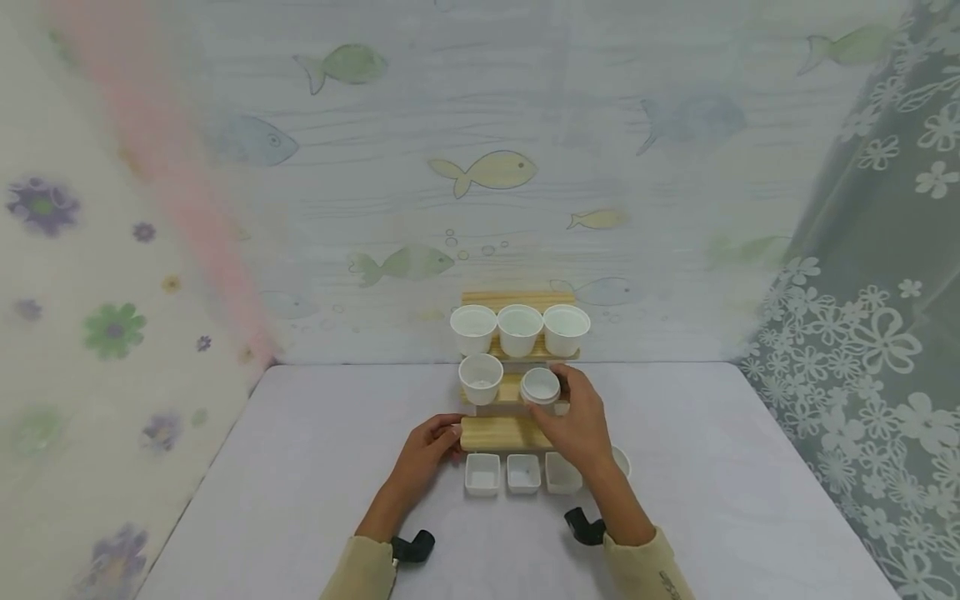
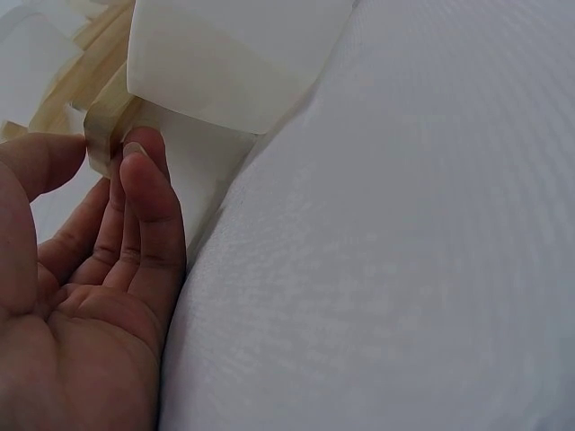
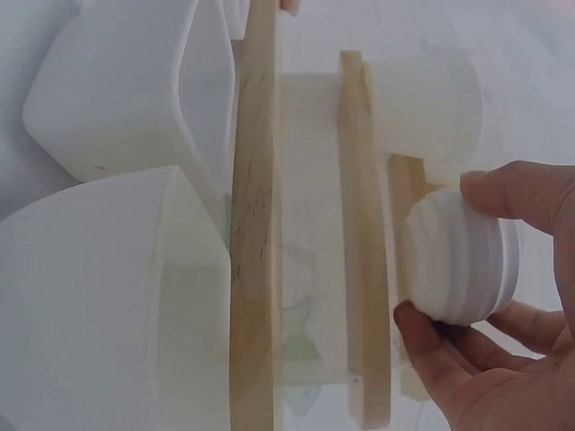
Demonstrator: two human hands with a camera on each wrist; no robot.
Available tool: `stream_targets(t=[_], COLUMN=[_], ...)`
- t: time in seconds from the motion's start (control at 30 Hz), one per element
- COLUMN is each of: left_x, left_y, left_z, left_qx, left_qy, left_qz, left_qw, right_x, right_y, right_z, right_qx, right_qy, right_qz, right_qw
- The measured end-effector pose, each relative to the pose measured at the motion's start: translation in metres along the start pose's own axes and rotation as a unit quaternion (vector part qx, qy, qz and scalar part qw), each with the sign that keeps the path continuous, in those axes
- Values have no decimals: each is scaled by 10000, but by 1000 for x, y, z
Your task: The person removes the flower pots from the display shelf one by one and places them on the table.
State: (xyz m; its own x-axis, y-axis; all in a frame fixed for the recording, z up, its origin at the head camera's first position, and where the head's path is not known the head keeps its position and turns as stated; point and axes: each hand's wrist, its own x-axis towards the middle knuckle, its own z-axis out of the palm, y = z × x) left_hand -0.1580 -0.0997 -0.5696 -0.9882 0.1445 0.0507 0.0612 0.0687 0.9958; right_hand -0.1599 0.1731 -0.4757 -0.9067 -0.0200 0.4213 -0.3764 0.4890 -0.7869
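Observation:
A tiered stand with wooden boards is in the middle of the head view. My left hand pinches the left end of its lowest board, thumb on the end and fingers beneath in the left wrist view. At the middle board, my right hand holds a small white ridged cup between thumb and fingers. The cup is upright at the right part of that board; whether it touches the wood I cannot tell. A larger white round cup stands on the board's left end.
Three white round cups line the top tier. In front of the stand are a square white dish, a smaller one and a third. A round white dish is partly hidden by my right wrist. A fish-patterned wall stands behind.

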Motion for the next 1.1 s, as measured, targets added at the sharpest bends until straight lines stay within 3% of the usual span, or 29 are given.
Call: stream_targets(t=[0.6,1.1], left_x=[-8,-20], left_y=[-4,-2], left_z=[7,13], left_qx=[-39,8], left_qy=[96,133], left_qz=[22,35], left_qw=[9999,9999], right_x=[-17,-31], right_y=[-1,6], right_z=[-13,-42], right_qx=[-133,-304], right_qy=[-59,-204], right_qz=[-171,-571], right_qw=[9997,9977])
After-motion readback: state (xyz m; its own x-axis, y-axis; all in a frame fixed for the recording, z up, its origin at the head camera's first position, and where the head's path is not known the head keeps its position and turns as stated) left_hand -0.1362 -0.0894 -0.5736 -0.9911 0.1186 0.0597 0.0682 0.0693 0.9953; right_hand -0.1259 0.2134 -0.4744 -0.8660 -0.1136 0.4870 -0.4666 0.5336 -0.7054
